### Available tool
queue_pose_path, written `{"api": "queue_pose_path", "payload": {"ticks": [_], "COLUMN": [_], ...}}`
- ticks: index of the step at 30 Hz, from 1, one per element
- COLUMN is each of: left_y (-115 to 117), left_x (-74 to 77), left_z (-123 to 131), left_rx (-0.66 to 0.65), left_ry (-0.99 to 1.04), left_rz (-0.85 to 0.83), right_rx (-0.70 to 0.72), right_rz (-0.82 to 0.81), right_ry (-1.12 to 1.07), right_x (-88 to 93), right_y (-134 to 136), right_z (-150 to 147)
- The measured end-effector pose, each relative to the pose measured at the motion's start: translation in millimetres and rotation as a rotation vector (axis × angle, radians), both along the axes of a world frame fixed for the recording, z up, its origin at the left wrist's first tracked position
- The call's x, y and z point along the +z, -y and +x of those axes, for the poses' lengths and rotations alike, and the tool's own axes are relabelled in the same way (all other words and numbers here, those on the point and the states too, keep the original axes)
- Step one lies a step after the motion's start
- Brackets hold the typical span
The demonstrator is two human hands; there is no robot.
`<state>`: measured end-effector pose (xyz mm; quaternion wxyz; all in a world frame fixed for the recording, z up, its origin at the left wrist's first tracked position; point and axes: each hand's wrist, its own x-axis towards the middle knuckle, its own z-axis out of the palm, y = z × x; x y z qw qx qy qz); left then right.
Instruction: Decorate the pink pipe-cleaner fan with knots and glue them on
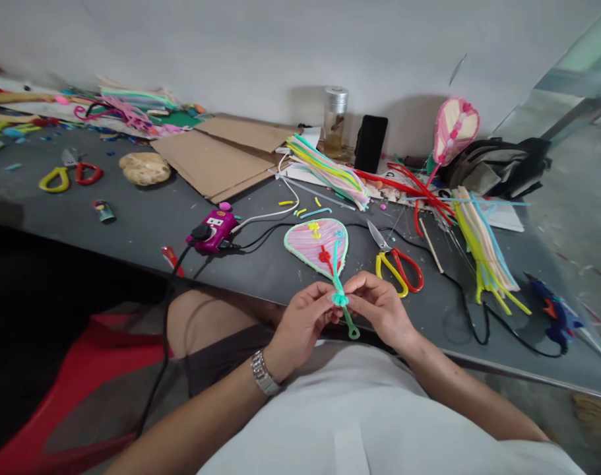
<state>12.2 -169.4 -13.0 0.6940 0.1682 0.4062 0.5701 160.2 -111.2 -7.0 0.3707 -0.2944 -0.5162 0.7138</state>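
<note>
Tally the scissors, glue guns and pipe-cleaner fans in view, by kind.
Scissors: 2
Glue guns: 2
Pipe-cleaner fans: 2
Total: 6

Left hand (pixel 300 326), right hand (pixel 379 310), both pinching a pipe-cleaner fan (pixel 320 247) at its green handle, scissors (pixel 396 269) just beside
</note>
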Motion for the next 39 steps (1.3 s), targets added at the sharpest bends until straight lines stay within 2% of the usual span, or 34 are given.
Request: {"api": "queue_pose_path", "payload": {"ticks": [9,15,22,31,39], "left_y": [-0.2,1.5,2.8,5.7,7.7], "left_x": [-0.4,-1.4,0.3,0.6,0.8], "left_z": [0.5,-0.5,-1.2,-1.4,-2.1], "left_rx": [-0.011,0.042,0.116,0.13,0.061], "left_ry": [0.022,0.028,-0.032,-0.188,-0.177], "left_rz": [0.015,-0.012,0.031,0.101,0.116], "right_rx": [0.027,-0.077,-0.101,-0.057,-0.009], "right_rz": [-0.027,0.071,0.192,0.079,0.025], "right_ry": [0.004,0.011,0.025,-0.011,0.0], "right_x": [-2.6,-7.6,-13.0,-5.5,-1.5], "right_y": [0.0,2.5,2.3,3.9,2.2], "right_z": [0.1,2.1,4.6,2.1,3.2]}}
